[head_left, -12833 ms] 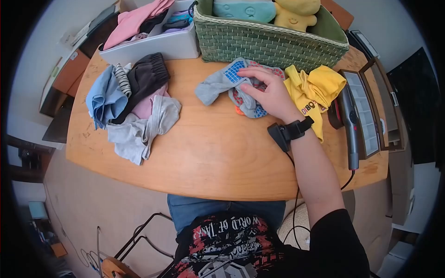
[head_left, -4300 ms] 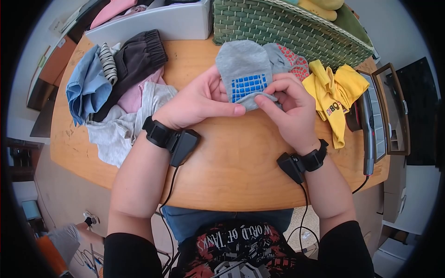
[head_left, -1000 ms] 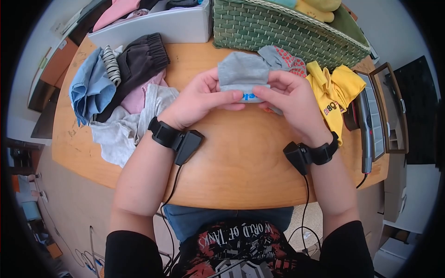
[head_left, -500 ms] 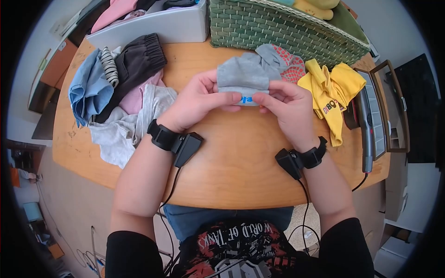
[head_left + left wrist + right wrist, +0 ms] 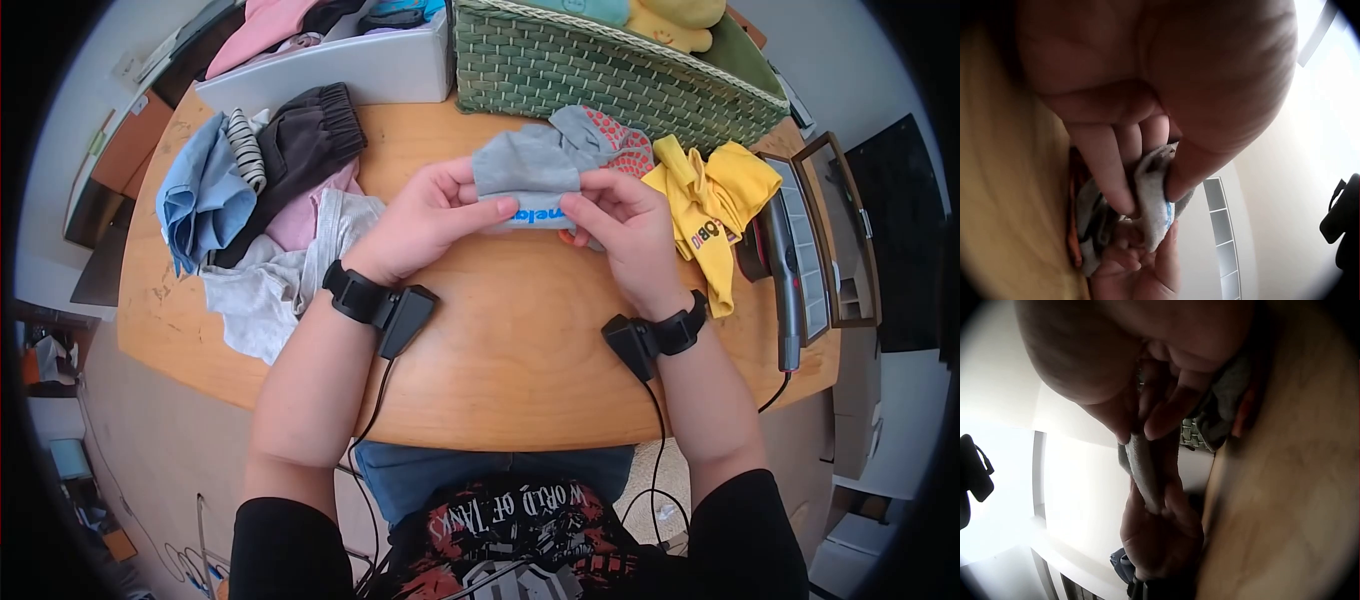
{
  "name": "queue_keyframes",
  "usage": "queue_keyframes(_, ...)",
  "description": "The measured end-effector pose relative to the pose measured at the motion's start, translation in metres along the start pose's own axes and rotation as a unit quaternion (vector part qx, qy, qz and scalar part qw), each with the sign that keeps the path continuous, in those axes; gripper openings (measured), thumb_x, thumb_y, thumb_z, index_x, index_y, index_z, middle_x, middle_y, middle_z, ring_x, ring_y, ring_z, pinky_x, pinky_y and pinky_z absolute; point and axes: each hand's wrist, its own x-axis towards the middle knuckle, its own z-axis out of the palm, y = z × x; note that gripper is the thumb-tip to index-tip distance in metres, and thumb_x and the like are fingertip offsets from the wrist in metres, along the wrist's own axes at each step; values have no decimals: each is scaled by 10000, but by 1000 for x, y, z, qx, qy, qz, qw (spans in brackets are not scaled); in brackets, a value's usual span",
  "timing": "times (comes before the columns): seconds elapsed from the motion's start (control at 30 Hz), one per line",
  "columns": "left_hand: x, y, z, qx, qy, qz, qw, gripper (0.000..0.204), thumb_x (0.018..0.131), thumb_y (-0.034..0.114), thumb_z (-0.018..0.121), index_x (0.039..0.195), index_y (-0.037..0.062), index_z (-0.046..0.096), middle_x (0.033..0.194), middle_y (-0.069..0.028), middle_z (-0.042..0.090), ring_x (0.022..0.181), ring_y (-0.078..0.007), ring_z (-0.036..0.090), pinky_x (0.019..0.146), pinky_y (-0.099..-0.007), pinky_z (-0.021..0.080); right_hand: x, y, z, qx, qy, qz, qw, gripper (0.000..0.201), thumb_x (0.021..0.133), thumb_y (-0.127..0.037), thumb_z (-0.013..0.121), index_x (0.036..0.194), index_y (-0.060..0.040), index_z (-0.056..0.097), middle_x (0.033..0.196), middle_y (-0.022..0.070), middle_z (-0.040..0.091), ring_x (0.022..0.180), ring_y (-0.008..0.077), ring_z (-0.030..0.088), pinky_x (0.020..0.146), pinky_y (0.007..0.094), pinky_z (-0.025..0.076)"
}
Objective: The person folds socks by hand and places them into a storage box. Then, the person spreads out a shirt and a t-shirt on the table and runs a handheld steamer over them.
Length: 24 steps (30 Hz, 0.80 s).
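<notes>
Both hands hold a grey sock (image 5: 525, 162) stretched level between them, over the table. At its near edge is a folded band with blue lettering. My left hand (image 5: 428, 218) pinches the left end of the band, thumb on the near side; the left wrist view shows fingers behind the cloth. My right hand (image 5: 632, 230) pinches the right end the same way. Behind the right hand, overlapped by the held sock, lies another grey sock (image 5: 628, 148) with red grip dots. Its near part is largely hidden, and a bit of orange shows under the right fingers.
At left lies a clothes pile: blue cloth (image 5: 205, 190), dark trousers (image 5: 305, 135) and a light grey garment (image 5: 255, 305). Yellow clothing (image 5: 715, 200) and a corded styling tool (image 5: 785, 290) are at right. A white box (image 5: 340, 80) and green basket (image 5: 600, 85) stand behind.
Earlier the right hand alone rested on the socks. Later both hands held one sock, blue grip dots showing; now its lettered band faces up. Lately the thumbs have moved apart, baring more letters.
</notes>
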Motion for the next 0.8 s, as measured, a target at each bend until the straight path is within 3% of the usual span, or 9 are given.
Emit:
queue_keyframes(0.13, 0, 1, 2, -34, 18, -19, 999, 394, 976, 77, 666, 1354, 5, 581, 1228, -86, 700, 1063, -125, 688, 896, -279, 592, 0, -9, 7, 21, 15, 17, 1000, 131, 899, 6, 744, 1009, -11, 677, 900, 18, 640, 752, 68, 602, 616, 209, 516)
queue_keyframes(0.2, 1, 1, 1, -49, 22, -22, 998, 388, 977, 75, 663, 1350, 6, 583, 1222, -87, 702, 1054, -128, 693, 884, -280, 600, -1, -10, 14, 9, 29, -64, 997, 125, 894, 11, 742, 987, -23, 665, 1000, 21, 580, 840, 69, 590, 639, 216, 509)
queue_keyframes(0.23, 1, 1, 1, -65, 27, -25, 997, 383, 977, 74, 661, 1346, 7, 586, 1216, -89, 703, 1046, -131, 699, 871, -281, 609, 0, -7, 11, 8, 30, -64, 998, 125, 894, 11, 742, 987, -23, 665, 1000, 21, 580, 840, 69, 590, 639, 216, 509)
queue_keyframes(0.3, 2, -1, 1, -84, 22, -21, 996, 380, 976, 75, 662, 1342, 9, 588, 1211, -88, 704, 1043, -133, 701, 861, -281, 615, 1, -2, 6, -89, -24, -192, 977, 199, 835, -5, 798, 1006, -41, 701, 1056, 15, 509, 888, 74, 561, 668, 236, 495)
queue_keyframes(0.33, 2, -1, 1, -103, 18, -18, 994, 376, 975, 77, 663, 1338, 12, 591, 1205, -87, 705, 1040, -136, 703, 851, -280, 622, -1, -5, 2, -89, -23, -192, 977, 199, 835, -5, 798, 1006, -41, 701, 1056, 15, 509, 888, 74, 561, 668, 236, 495)
queue_keyframes(0.4, 1, -1, 0, -107, 19, -19, 994, 375, 976, 81, 663, 1337, 11, 591, 1208, -89, 703, 1046, -142, 702, 866, -286, 617, -7, -24, 4, -304, -83, -213, 925, 289, 753, -18, 848, 1016, -69, 742, 1053, 14, 499, 851, 100, 546, 703, 258, 486)
queue_keyframes(0.53, 1, -3, 2, -101, 0, -15, 995, 358, 989, 88, 646, 1334, 8, 592, 1236, -95, 691, 1085, -157, 690, 918, -305, 598, -2, -18, 4, -356, -51, -272, 893, 336, 695, -32, 874, 1007, -103, 772, 1023, 23, 495, 833, 129, 533, 696, 259, 481)
queue_keyframes(0.6, 0, -2, 4, -92, -10, -20, 995, 355, 1000, 97, 633, 1341, 8, 588, 1258, -99, 680, 1114, -162, 678, 947, -319, 586, 0, -12, 0, -369, -34, -316, 873, 302, 711, -33, 855, 993, -98, 769, 1020, 29, 536, 844, 155, 538, 700, 271, 477)
queue_keyframes(0.8, -1, -4, 4, -91, -29, -15, 995, 367, 1052, 171, 557, 1372, -10, 561, 1332, -114, 640, 1198, -186, 641, 1025, -365, 546, 2, -17, -1, -413, -33, -331, 848, 202, 772, -59, 812, 965, -99, 768, 947, 37, 678, 874, 225, 576, 777, 325, 477)
